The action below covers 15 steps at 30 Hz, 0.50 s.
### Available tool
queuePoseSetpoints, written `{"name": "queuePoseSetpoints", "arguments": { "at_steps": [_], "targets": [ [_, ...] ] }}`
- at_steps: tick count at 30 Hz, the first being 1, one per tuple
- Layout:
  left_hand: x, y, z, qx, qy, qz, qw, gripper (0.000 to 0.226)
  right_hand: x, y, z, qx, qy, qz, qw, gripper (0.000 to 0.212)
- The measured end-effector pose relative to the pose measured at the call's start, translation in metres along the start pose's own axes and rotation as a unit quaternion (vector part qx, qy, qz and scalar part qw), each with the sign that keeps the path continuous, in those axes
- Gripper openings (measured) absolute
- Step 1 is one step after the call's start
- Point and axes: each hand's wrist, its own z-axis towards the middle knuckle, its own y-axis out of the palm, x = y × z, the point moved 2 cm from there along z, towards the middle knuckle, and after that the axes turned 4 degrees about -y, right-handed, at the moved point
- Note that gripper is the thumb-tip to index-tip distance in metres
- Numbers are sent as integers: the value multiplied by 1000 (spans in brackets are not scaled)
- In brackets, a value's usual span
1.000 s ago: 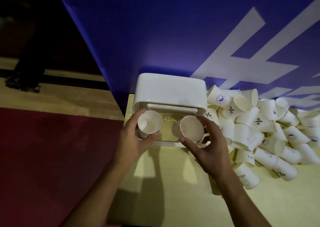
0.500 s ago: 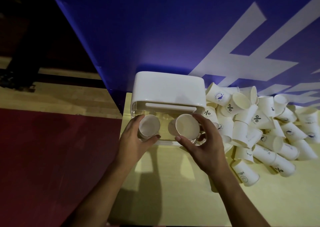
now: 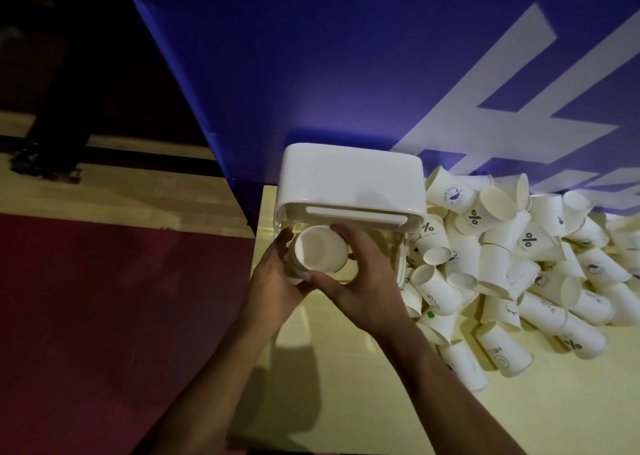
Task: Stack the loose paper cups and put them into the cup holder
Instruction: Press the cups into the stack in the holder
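Both hands meet at centre frame! Left hand (image 3: pixel 272 276) and right hand (image 3: pixel 369 281) each curl round a smooth white paper cup (image 3: pixel 320 250), round mouth facing us, at the opening of the glossy, round-cornered plastic cup holder (image 3: pixel 349 177). Loose cups (image 3: pixel 526 267), printed and tapered, lie heaped at right on the pale yellow table (image 3: pixel 346 378).

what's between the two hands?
Head view: a paper cup, mouth toward the camera, gripped by the left hand and right hand, just in front of the white cup holder.
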Motion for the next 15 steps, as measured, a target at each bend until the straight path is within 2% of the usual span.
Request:
{"name": "queuePoseSetpoints", "arguments": {
  "at_steps": [7, 11, 15],
  "targets": [
    [-13, -6, 5, -27, 4, -36, 999, 99, 24, 32, 3, -21, 24, -67, 997, 78],
    [-17, -4, 7, -54, 17, -58, 997, 88, 31, 42, 6, -27, 68, -23, 997, 75],
    [-22, -1, 6, -65, 18, -65, 996, 92, 34, 45, 6, -24, 77, -10, 997, 71]
  ]
}}
